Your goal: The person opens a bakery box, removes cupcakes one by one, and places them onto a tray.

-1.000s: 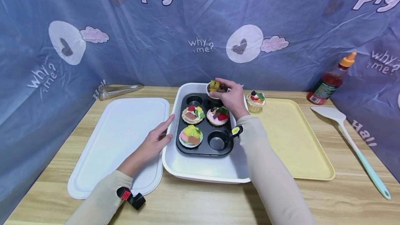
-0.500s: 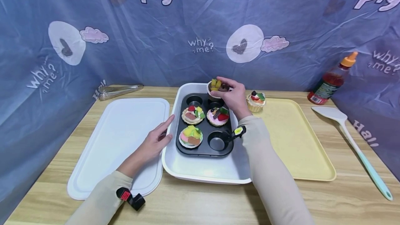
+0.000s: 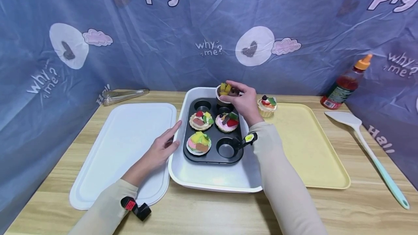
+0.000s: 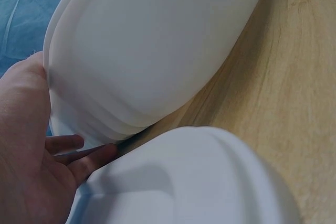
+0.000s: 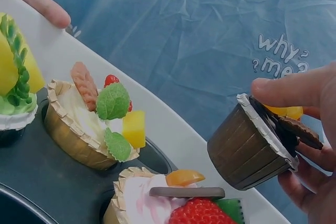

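My right hand (image 3: 244, 100) holds a chocolate cupcake (image 5: 252, 145) in a brown paper cup, pinched near its rim. Yellow pieces and a dark biscuit top it. It hangs tilted above the back right of a dark muffin tin (image 3: 213, 155). Three other cupcakes sit in the tin: one with a red berry and green leaves (image 3: 201, 120), one with pink cream and a strawberry (image 3: 227, 122), and one with yellow pieces (image 3: 199, 143). My left hand (image 3: 160, 149) rests against the rim of the white tub (image 3: 212, 182) around the tin, index finger outstretched.
A white tray (image 3: 124, 148) lies left and a yellow tray (image 3: 313, 148) right. A fruit-topped cupcake (image 3: 267, 106) stands at the yellow tray's back corner. Metal tongs (image 3: 124, 96) lie back left; a red sauce bottle (image 3: 345, 82) and a spatula (image 3: 369, 148) are far right.
My right hand and the chocolate cupcake have shifted very slightly to the right. The left hand keeps its place at the tub's rim.
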### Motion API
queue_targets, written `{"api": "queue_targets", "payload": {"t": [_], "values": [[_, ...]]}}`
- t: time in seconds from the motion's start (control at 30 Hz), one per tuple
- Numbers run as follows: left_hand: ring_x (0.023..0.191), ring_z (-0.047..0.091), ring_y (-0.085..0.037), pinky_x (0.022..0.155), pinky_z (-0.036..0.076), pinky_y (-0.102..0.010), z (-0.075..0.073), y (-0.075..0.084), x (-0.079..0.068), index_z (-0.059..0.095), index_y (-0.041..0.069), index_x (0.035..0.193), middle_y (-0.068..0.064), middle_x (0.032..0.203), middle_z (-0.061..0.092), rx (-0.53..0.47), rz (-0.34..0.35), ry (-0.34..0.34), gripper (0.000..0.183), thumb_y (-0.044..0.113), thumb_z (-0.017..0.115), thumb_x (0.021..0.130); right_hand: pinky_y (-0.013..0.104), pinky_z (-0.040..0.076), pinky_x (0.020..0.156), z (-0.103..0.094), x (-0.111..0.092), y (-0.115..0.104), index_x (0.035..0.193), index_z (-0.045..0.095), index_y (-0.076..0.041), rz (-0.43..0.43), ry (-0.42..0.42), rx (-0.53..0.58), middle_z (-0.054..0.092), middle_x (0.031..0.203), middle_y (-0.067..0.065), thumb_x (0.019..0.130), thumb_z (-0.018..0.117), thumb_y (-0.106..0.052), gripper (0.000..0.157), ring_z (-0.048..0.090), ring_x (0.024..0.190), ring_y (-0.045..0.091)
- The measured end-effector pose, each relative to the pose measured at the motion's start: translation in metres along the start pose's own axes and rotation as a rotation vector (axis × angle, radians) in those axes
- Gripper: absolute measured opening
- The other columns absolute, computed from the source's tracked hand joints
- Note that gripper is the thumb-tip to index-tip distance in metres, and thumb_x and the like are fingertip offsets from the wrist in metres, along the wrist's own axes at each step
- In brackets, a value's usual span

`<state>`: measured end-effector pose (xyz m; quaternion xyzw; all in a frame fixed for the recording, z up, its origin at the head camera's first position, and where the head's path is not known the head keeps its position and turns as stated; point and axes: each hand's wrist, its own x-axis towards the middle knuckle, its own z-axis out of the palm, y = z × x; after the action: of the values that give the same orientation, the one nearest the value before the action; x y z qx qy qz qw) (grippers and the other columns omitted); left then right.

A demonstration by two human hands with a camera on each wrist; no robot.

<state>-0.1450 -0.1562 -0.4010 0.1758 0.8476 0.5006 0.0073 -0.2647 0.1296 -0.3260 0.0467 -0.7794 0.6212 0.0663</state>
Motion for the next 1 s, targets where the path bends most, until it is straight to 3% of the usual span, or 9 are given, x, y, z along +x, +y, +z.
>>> {"api": "queue_targets", "payload": {"t": [1.0], "values": [[0.137,0.05,-0.04,0.109,0.045,-0.052,0.0,-0.001,-0.001,0.03,0.014,0.16,-0.022,0.157,0.041,0.027,0.006,-0.002,0.061,0.01,0.052,0.103,0.036,0.052,0.104,-0.012,-0.007,0.001,0.133,0.068,-0.017,0.008,0.01,0.021,0.063,0.138,0.004,0.08,0.085,-0.011,0.056,0.055,0.12,0.023]]}}
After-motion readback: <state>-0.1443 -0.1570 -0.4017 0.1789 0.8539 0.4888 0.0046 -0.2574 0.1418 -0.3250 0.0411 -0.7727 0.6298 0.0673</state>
